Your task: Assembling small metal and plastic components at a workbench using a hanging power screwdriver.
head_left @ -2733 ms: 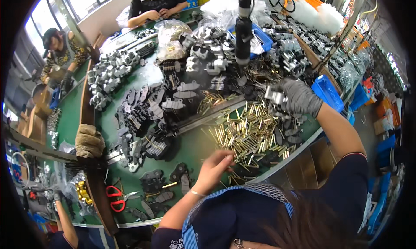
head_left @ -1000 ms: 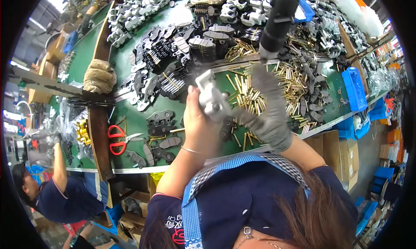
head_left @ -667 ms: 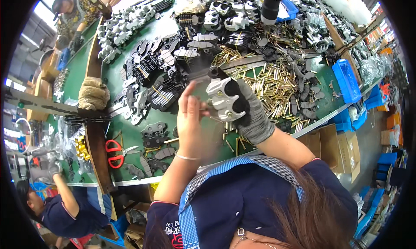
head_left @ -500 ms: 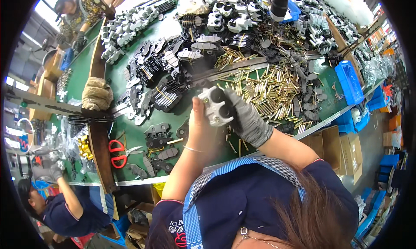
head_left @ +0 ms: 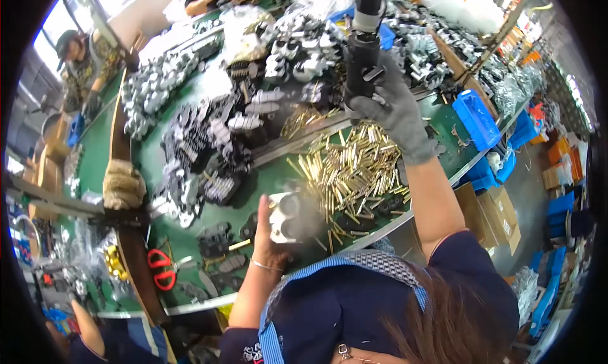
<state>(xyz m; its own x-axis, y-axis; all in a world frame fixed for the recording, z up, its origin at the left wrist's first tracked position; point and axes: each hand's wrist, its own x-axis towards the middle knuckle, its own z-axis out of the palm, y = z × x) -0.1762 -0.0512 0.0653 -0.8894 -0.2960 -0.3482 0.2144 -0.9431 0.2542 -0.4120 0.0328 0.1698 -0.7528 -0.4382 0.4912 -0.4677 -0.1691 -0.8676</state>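
My bare left hand (head_left: 268, 247) grips a silver brake caliper (head_left: 285, 218) with dark round bores, low over the green tabletop near my body. The caliper's right side is blurred. At the upper right of the bench, my right hand (head_left: 400, 118) wears a grey glove and is closed about a black hanging power screwdriver (head_left: 363, 66); its far fingers are partly hidden. Beneath the tool and between my hands lies a heap of brass-coloured pins (head_left: 354, 167). Black brake pads (head_left: 215, 237) lie left of the caliper.
Red-handled scissors (head_left: 162, 269) lie at the left, beside a wooden rail (head_left: 130, 256). Stacked brake pads (head_left: 199, 136) and silver calipers (head_left: 158, 85) cover the far bench. A blue bin (head_left: 476, 120) stands at the right edge. Other people work at the left and far side.
My right hand has left the caliper and moved up and right onto the power screwdriver, which now hangs lower. The left hand keeps the caliper. The whole view has shifted.
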